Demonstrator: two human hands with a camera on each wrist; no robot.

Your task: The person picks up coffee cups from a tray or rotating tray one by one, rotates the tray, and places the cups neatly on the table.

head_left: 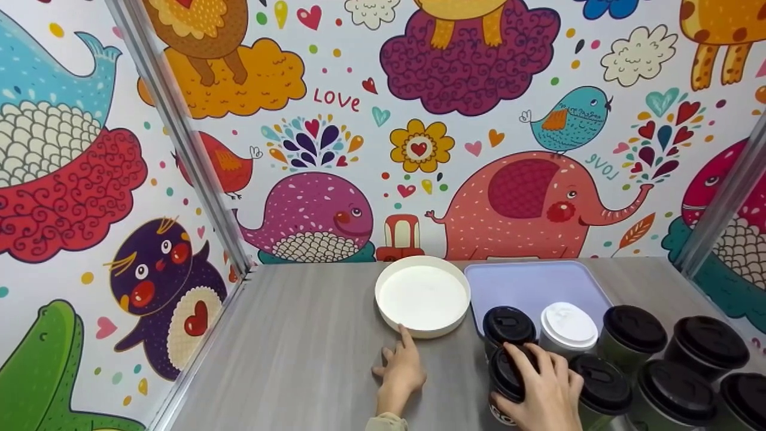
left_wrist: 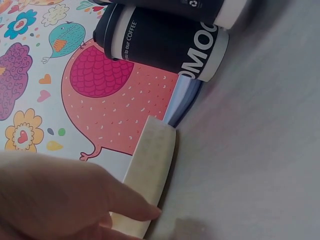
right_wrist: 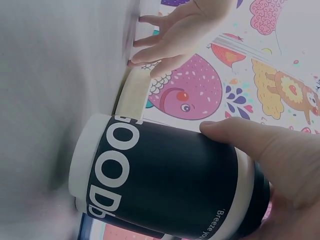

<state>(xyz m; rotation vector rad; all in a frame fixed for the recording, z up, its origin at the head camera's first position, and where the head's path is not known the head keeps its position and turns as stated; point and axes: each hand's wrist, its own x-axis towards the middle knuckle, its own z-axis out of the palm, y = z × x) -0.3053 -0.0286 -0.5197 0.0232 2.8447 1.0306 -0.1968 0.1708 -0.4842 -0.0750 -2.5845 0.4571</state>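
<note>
My right hand [head_left: 541, 389] grips a black paper coffee cup [head_left: 506, 377] from above, fingers over its black lid. In the right wrist view, the thumb lies along the side of this cup [right_wrist: 175, 170], which has large white lettering. A round cream-white pan [head_left: 383, 308] with a low rim stands left of the cups. My left hand [head_left: 400, 377] is at the pan's near side, its index fingertip at the rim. Its fingers look spread and extended in the right wrist view. The left wrist view has a fingertip against the pan's outer wall [left_wrist: 155, 150].
A lavender tray [head_left: 538, 275] lies behind the cups, right of the pan. Several lidded cups crowd the right side, one with a white lid [head_left: 568, 326], the others with black lids [head_left: 634, 329]. Patterned walls [head_left: 419, 209] bound the grey tabletop [head_left: 287, 347] at back and sides.
</note>
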